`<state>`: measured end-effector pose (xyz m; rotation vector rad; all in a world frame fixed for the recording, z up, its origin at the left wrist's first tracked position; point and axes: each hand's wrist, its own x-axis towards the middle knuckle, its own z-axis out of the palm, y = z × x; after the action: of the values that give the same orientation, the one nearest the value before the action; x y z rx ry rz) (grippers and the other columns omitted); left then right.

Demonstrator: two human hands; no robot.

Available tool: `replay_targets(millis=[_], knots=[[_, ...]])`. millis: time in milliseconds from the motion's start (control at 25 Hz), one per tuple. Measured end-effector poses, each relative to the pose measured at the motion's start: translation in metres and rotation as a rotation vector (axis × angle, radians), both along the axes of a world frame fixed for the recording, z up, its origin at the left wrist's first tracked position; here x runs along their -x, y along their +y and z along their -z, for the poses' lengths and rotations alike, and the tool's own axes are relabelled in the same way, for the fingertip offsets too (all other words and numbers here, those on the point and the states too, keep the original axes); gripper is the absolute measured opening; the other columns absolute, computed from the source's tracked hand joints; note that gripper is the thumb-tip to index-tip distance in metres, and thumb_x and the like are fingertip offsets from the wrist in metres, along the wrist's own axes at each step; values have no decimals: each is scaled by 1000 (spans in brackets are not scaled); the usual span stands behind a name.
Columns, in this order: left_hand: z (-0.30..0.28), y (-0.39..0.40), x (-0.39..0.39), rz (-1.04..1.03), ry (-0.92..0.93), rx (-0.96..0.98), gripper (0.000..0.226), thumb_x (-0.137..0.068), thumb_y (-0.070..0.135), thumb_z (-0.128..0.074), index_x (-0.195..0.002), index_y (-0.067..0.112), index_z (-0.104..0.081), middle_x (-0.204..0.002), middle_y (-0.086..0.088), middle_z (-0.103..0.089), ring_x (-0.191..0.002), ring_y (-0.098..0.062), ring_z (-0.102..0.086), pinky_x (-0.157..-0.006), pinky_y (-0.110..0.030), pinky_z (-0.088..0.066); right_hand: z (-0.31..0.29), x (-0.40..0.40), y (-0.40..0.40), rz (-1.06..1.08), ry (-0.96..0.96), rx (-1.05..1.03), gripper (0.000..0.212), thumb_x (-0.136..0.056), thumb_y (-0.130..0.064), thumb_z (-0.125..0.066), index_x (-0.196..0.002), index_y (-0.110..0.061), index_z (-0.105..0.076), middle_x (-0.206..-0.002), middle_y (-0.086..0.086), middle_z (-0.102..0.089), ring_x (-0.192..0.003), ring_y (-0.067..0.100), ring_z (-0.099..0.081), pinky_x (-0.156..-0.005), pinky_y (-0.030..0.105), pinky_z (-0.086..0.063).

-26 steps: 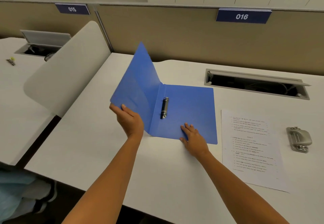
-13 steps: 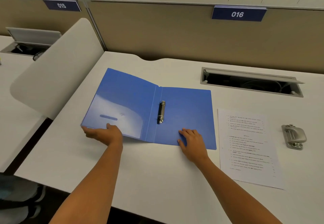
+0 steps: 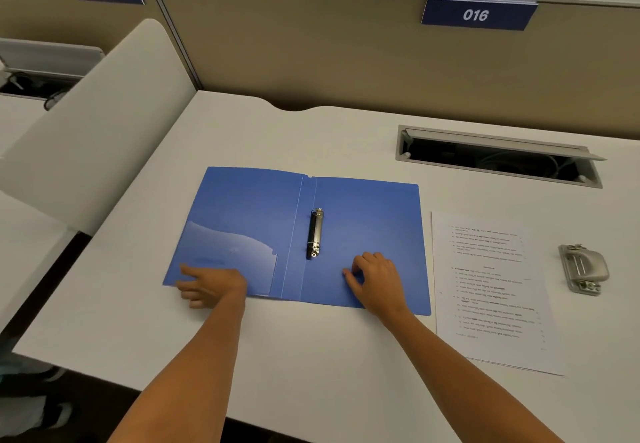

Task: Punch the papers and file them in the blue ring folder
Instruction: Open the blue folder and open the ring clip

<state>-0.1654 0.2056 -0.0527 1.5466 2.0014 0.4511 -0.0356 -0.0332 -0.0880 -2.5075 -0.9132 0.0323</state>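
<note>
The blue ring folder [image 3: 363, 220] lies fully opened and flat on the white desk, its black and metal ring mechanism [image 3: 315, 233] just right of the spine. My left hand [image 3: 211, 285] rests with spread fingers on the near left corner of the front cover. My right hand [image 3: 375, 281] sits on the near part of the right cover, fingers loosely bent, holding nothing. To the folder's right lie printed papers [image 3: 491, 290]. Further right stands a grey metal hole punch [image 3: 583, 268].
An open cable tray [image 3: 498, 158] is sunk into the white desk [image 3: 311, 356] behind the papers. A white curved divider [image 3: 100, 123] rises at the left, and a beige partition with label 016 [image 3: 478, 14] closes the back.
The front cover went from raised to lying flat on the desk. My left hand followed it down and now rests on its near corner. My right hand's fingers curled slightly.
</note>
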Motion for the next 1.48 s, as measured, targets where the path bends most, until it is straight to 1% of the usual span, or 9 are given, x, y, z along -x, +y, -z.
replay_targets(millis=[80, 160, 240, 320, 520, 640, 840, 1000, 1480], knots=[[8, -2, -3, 197, 116, -51, 80, -83, 5, -69, -149, 13, -26, -155, -22, -23, -138, -39, -29, -108, -48, -26, -4, -7, 9, -16, 66, -13, 19, -88, -37, -60, -83, -19, -61, -81, -5, -60, -77, 11, -48, -72, 23, -39], [16, -8, -7, 671, 164, -153, 71, -87, -1, -62, -149, 11, -30, -158, -17, -24, -147, -34, -20, -116, -46, -26, -7, -13, 17, -63, 205, -99, 13, -88, -28, -62, -98, -20, -60, -95, -5, -59, -87, 11, -52, -78, 23, -45], [17, -18, -16, 1137, 100, -186, 70, -88, -8, -54, -151, 11, -30, -160, -10, -22, -150, -28, -14, -119, -41, -26, -11, -15, 28, -105, 403, -181, 33, -86, -12, -62, -117, -21, -54, -105, -6, -52, -92, 9, -51, -83, 19, -46], [15, -28, -28, 1298, 8, -149, 68, -92, -5, -48, -153, 12, -25, -162, -4, -18, -151, -21, -13, -117, -33, -24, -17, -16, 40, -127, 503, -185, 52, -82, 3, -58, -126, -21, -49, -106, -5, -46, -91, 8, -48, -82, 15, -43], [8, -46, -55, 1200, 51, -10, 73, -99, 42, -46, -156, 12, -11, -162, -6, -19, -148, -24, -22, -115, -38, -29, -20, -24, 57, -164, 603, -98, 61, -72, 13, -52, -121, -22, -56, -106, 2, -42, -96, 15, -47, -86, 23, -43], [3, -41, -64, 1217, 137, -34, 83, -95, 53, -48, -156, 14, -9, -158, -10, -29, -140, -30, -38, -108, -39, -39, -20, -27, 61, -143, 639, -62, 56, -72, 13, -53, -115, -23, -58, -106, 3, -43, -95, 18, -47, -86, 26, -44], [2, -30, -65, 1324, 279, -123, 76, -98, 50, -41, -156, 16, -6, -149, -13, -44, -122, -32, -56, -94, -38, -49, -23, -36, 67, -182, 676, -23, 50, -75, 7, -58, -113, -24, -58, -104, 4, -42, -93, 20, -48, -84, 26, -42], [3, -29, -67, 1425, 381, -175, 66, -103, 40, -35, -156, 15, -3, -153, -14, -37, -124, -32, -55, -95, -39, -49, -22, -37, 67, -164, 709, -64, 44, -75, 2, -63, -107, -27, -58, -103, 6, -45, -91, 17, -46, -77, 17, -37], [6, -40, -73, 1345, 332, -190, 60, -103, 37, -36, -153, 10, -17, -141, -14, -48, -117, -29, -58, -90, -36, -51, -21, -36, 71, -133, 757, -158, 29, -78, -6, -69, -103, -19, -61, -95, 2, -47, -86, 14, -45, -73, 17, -40]])
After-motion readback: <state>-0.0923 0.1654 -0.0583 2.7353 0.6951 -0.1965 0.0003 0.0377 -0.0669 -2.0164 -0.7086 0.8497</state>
